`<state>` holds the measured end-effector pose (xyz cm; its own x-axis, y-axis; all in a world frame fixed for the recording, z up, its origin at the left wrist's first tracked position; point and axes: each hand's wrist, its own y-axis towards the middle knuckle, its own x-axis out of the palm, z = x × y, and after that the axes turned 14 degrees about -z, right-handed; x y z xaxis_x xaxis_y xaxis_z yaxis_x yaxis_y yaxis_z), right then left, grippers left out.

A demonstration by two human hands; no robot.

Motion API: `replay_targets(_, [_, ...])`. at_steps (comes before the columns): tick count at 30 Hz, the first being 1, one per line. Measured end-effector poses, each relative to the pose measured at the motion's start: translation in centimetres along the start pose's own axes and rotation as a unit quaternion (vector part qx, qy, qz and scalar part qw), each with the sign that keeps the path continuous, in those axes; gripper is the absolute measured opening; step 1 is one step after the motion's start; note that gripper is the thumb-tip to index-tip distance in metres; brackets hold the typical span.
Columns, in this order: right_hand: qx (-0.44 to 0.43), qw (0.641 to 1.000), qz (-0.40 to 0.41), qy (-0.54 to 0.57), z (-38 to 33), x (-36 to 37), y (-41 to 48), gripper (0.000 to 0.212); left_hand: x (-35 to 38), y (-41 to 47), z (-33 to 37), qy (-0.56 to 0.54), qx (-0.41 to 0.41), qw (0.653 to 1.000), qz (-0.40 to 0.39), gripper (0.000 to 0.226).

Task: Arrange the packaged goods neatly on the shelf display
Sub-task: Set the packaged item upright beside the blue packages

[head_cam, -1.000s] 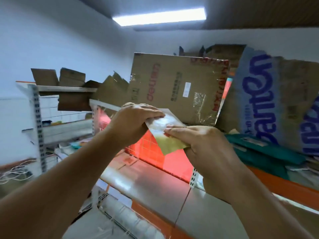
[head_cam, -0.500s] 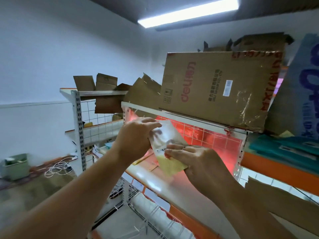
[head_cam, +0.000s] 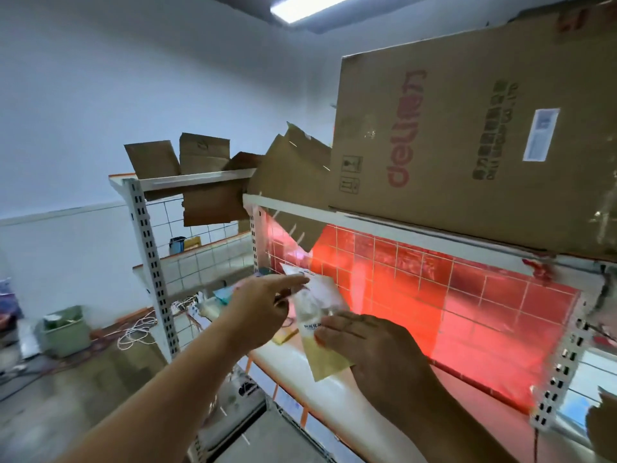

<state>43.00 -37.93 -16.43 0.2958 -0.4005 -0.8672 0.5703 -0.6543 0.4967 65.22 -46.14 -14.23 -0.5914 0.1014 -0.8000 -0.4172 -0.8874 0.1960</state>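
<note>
Two hands are in view, the left hand [head_cam: 263,305] and the right hand [head_cam: 370,345], with one clear packet [head_cam: 314,302] between them. There are two shelving units: a far unit [head_cam: 147,248] at the left and a nearer unit [head_cam: 367,225] with one red grid panel [head_cam: 467,295]. One large printed carton [head_cam: 467,135] lies on top. The smaller cardboard pieces [head_cam: 203,152] number at least four (they overlap, so no firmer count). One ceiling light [head_cam: 310,6] and one green bin [head_cam: 65,330] complete the tally.

Red "deli" brand, turned sideways, on large cardboard box [head_cam: 467,135], upper right; packet [head_cam: 317,315] print illegible.
</note>
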Motion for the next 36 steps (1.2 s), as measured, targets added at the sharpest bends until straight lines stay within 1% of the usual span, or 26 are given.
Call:
replay_targets(1, [-0.005, 1.0, 0.006, 0.002, 1.2, 1.0, 0.7, 0.056, 0.2, 1.0, -0.8, -0.082, -0.019, 0.996, -0.016, 0.06])
replay_targets(3, [-0.015, 1.0, 0.011, 0.011, 3.1, 2.8, 2.1, 0.051, 0.5, 2.8, -1.6, -0.268, -0.053, 0.961, -0.028, 0.053])
replay_targets(4, [-0.024, 1.0, 0.012, 0.015, 3.9, 3.7, 3.0, 0.048, 0.6, 3.5, -1.8, -0.329, -0.075, 0.941, -0.025, 0.044])
replay_targets(5, [-0.035, 0.999, 0.012, 0.019, 4.6, 4.7, 3.7, 0.044, 0.9, 4.2, -2.2, -0.358, -0.094, 0.929, -0.016, 0.034])
replay_targets(6, [-0.043, 0.999, 0.008, 0.023, 5.0, 5.7, 4.4, 0.04, 1.3, 4.8, -2.7, -0.368, -0.112, 0.923, -0.013, 0.027])
replay_targets(7, [-0.049, 0.998, 0.003, 0.027, 5.4, 6.8, 5.1, 0.037, 1.7, 5.4, -3.3, -0.37, -0.127, 0.92, -0.013, 0.03])
replay_targets(11, [-0.089, 0.992, -0.062, 0.056, 6.4, 10.4, 6.9, 0.027, 2.4, 7.8, -5.8, -0.351, -0.164, 0.922, -0.019, 0.063])
replay_targets(12, [-0.093, 0.99, -0.09, 0.057, 6.7, 11.0, 7.1, 0.033, 2.3, 8.3, -6.1, -0.344, -0.16, 0.925, -0.016, 0.067])
replay_targets(13, [-0.083, 0.988, -0.115, 0.07, 7.1, 11.4, 7.3, 0.044, 2.2, 8.7, -6.4, -0.347, -0.157, 0.925, -0.01, 0.069])
replay_targets(14, [-0.048, 0.984, -0.132, 0.11, 7.5, 11.9, 7.6, 0.051, 2.2, 9.3, -7.1, -0.353, -0.155, 0.922, -0.005, 0.069])
replay_targets(15, [0.006, 0.976, -0.135, 0.172, 8.0, 12.4, 7.8, 0.049, 2.2, 9.8, -8.0, -0.356, -0.156, 0.921, -0.003, 0.07])
replay_targets(17, [0.136, 0.94, -0.1, 0.297, 9.1, 14.1, 8.5, 0.043, 2.4, 11.0, -10.2, -0.366, -0.159, 0.917, -0.008, 0.07])
replay_targets(18, [0.201, 0.909, -0.076, 0.356, 9.5, 15.2, 9.0, 0.045, 2.5, 11.5, -11.1, -0.372, -0.155, 0.915, -0.011, 0.067])
replay_targets(19, [0.257, 0.863, -0.063, 0.43, 9.9, 16.6, 9.7, 0.048, 2.7, 12.1, -12.2, -0.377, -0.152, 0.913, -0.018, 0.063])
replay_targets(20, [0.298, 0.802, -0.054, 0.515, 10.1, 18.0, 10.6, 0.051, 3.1, 12.7, -13.2, -0.377, -0.149, 0.914, -0.029, 0.057])
replay_targets(21, [0.332, 0.744, -0.048, 0.578, 10.2, 19.3, 11.5, 0.053, 3.5, 13.3, -14.4, -0.365, -0.145, 0.919, -0.044, 0.052])
replay_targets(22, [0.366, 0.702, -0.041, 0.61, 10.3, 20.5, 12.4, 0.054, 4.0, 14.1, -15.7, -0.344, -0.14, 0.927, -0.056, 0.047])
replay_targets(23, [0.394, 0.689, -0.034, 0.607, 10.5, 21.4, 13.1, 0.053, 4.3, 14.9, -17.0, -0.304, -0.133, 0.941, -0.067, 0.043])
replay_targets(25, [0.447, 0.679, -0.005, 0.583, 10.7, 23.5, 14.6, 0.047, 4.7, 16.5, -19.9, -0.215, -0.119, 0.963, -0.112, 0.031])
replay_targets(26, [0.469, 0.672, 0.009, 0.573, 10.9, 24.6, 15.3, 0.044, 4.9, 17.2, -21.4, -0.156, -0.103, 0.971, -0.149, 0.03])
replay_targets(27, [0.487, 0.665, 0.021, 0.566, 11.1, 25.5, 16.0, 0.044, 5.1, 17.9, -22.7, -0.082, -0.079, 0.975, -0.188, 0.035])
replay_targets(28, [0.507, 0.652, 0.028, 0.563, 11.1, 26.3, 16.4, 0.047, 5.1, 18.4, -23.7, -0.005, -0.052, 0.973, -0.224, 0.04])
replay_targets(30, [0.552, 0.625, 0.036, 0.551, 11.0, 27.7, 17.8, 0.053, 5.1, 19.5, -25.4, 0.081, -0.008, 0.958, -0.276, 0.047])
replay_targets(33, [0.596, 0.6, 0.068, 0.53, 10.6, 29.3, 19.4, 0.054, 5.3, 20.8, -27.0, 0.098, 0.016, 0.948, -0.304, 0.057])
replay_targets(35, [0.622, 0.575, 0.101, 0.522, 10.0, 30.7, 20.5, 0.048, 5.5, 21.8, -27.8, 0.059, 0.024, 0.951, -0.304, 0.054])
replay_targets(36, [0.63, 0.558, 0.115, 0.528, 9.7, 31.3, 21.0, 0.044, 5.8, 22.2, -28.0, 0.061, 0.034, 0.95, -0.304, 0.05])
